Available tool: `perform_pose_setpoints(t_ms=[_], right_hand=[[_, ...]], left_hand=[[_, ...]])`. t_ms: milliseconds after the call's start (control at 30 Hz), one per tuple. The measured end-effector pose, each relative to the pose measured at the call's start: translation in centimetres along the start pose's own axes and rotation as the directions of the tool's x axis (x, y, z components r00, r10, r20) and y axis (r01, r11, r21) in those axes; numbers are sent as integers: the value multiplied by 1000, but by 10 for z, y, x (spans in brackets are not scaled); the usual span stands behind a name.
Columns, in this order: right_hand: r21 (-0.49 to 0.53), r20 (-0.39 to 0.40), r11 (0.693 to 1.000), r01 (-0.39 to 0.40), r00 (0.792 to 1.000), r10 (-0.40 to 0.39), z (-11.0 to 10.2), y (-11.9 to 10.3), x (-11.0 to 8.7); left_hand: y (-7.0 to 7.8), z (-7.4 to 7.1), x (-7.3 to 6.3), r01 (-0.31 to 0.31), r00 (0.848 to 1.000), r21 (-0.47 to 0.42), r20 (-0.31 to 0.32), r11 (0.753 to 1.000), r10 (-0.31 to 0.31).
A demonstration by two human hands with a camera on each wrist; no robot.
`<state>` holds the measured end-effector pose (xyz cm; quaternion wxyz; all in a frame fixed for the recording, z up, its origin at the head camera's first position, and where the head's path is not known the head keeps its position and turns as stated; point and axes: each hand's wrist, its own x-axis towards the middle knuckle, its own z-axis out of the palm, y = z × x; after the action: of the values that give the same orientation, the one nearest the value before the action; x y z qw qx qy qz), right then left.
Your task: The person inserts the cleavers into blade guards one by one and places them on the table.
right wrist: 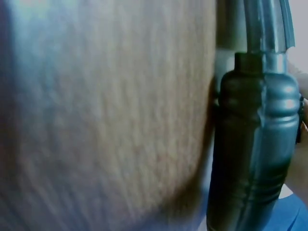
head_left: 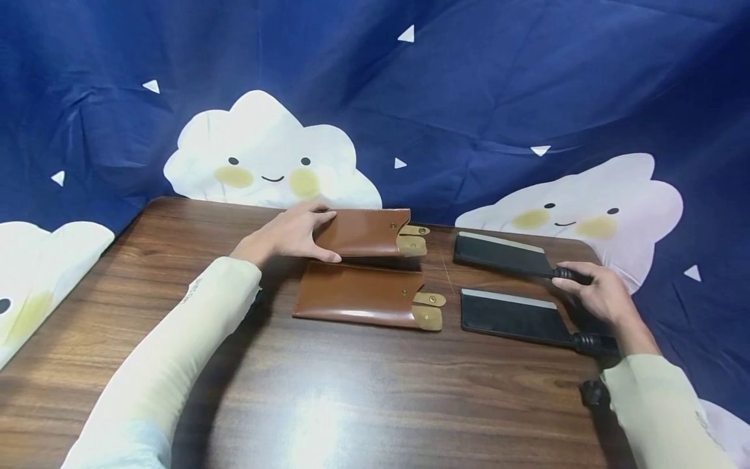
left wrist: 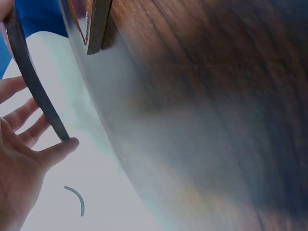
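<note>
My left hand [head_left: 293, 233] grips the closed left end of the farther brown leather sheath [head_left: 366, 232], thumb on the near edge and fingers across the far side. In the left wrist view this sheath [left wrist: 41, 91] appears edge-on, lifted off the table. The second brown sheath [head_left: 357, 296] lies just in front of it, its tan snap straps pointing right. On the right, my right hand [head_left: 606, 296] holds the black handle of the farther cleaver [head_left: 498, 254], which has a dark blade with a silvery edge. A matching cleaver [head_left: 512, 317] lies nearer; its ridged handle [right wrist: 252, 139] fills the right wrist view's right side.
The dark wooden table [head_left: 351, 378] has rounded back corners. Behind it hangs a blue curtain [head_left: 457, 78] printed with white clouds. A small black knob [head_left: 594, 393] shows beside the right sleeve.
</note>
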<state>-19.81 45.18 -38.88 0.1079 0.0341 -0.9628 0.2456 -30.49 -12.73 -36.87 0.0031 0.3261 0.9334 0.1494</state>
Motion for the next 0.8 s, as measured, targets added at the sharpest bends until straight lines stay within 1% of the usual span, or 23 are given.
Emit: perform_pose_setpoints(t_ms=[167,300,467,633,800], right_hand=[[-2,-67,998,58,996,-58,0,-4,-4],[18,-136,995,96,986,-93,2,-9,-9],[55,-223,986,157,965,-141,3,-19,-15],[80,-278,977,196,946,-167,4,-32,-20],[103,-317,965,239,928,-196,2,-47,-22]], left_hand=[[-2,-2,-8,30,999,11,10,999,-30],[-3,-6,-13,36,999,13,-15,999,-36],[-2,-9,-19,3,997,27,-74,1000,-2],[-2,-10,-23,-32,990,50,-133,998,38],[-3,-10,-27,-47,982,75,-178,996,60]])
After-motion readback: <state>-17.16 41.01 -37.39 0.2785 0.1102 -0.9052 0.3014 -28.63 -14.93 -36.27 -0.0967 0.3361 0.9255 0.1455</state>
